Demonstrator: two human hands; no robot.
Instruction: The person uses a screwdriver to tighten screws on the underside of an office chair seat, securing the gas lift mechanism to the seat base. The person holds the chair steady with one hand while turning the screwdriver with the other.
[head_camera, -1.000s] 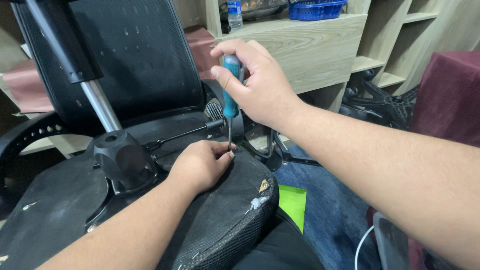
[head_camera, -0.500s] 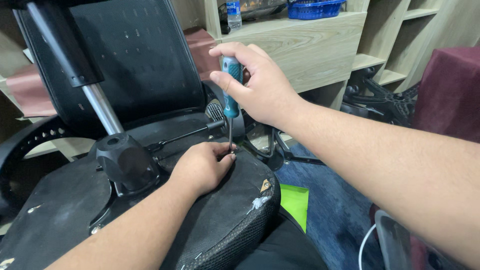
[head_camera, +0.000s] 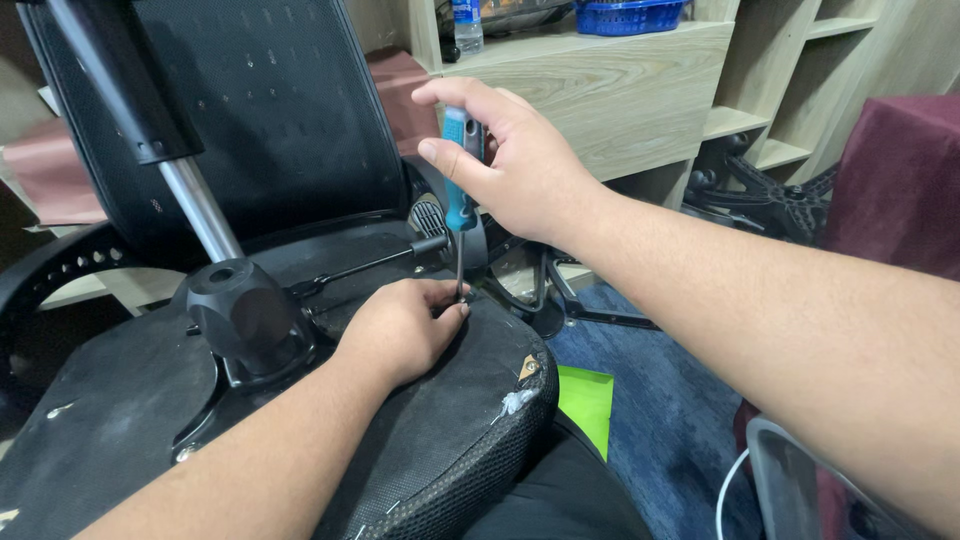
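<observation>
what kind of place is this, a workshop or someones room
Probably a furniture repair or storage room, not a proper workshop: an upturned office chair being worked on with a screwdriver, wooden shelving, and spare chair bases on the floor.

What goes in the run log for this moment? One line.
right hand: grips blue-handled screwdriver upright | left hand: steadies its tip | surface: overturned office chair seat underside

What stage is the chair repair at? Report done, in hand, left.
Done: the chair lies upturned, underside and gas cylinder exposed. In hand: the right hand holds a blue screwdriver upright, tip at the seat's underside; the left hand steadies that tip. Left: the fastener is hidden by fingers, so its state cannot be told; the mechanism remains attached.
</observation>
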